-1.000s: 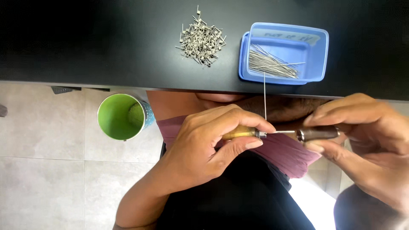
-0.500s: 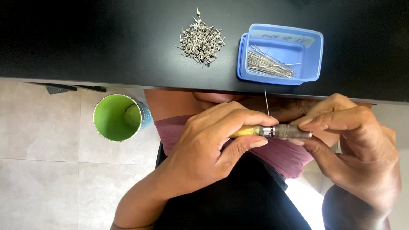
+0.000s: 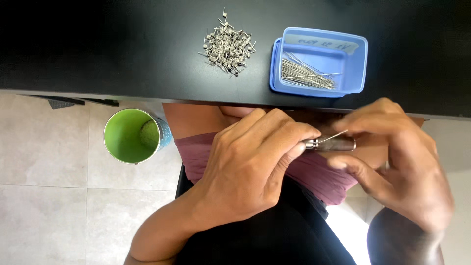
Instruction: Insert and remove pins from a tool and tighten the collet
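A thin wire (image 3: pixel 334 136) is lying against the tip of a small dark winding tool (image 3: pixel 329 144), held over the lap below the table (image 3: pixel 122 49) edge. Left hand (image 3: pixel 255 162) fingers are clamped on the tool; right hand (image 3: pixel 392 162) fingers are pinching the wire. Judging progress: a pile of finished coils (image 3: pixel 227 45) is already lying on the table, and many straight wires (image 3: pixel 304 74) are waiting in the blue tray (image 3: pixel 355 64). A green cup (image 3: pixel 131 136) is standing on the floor.
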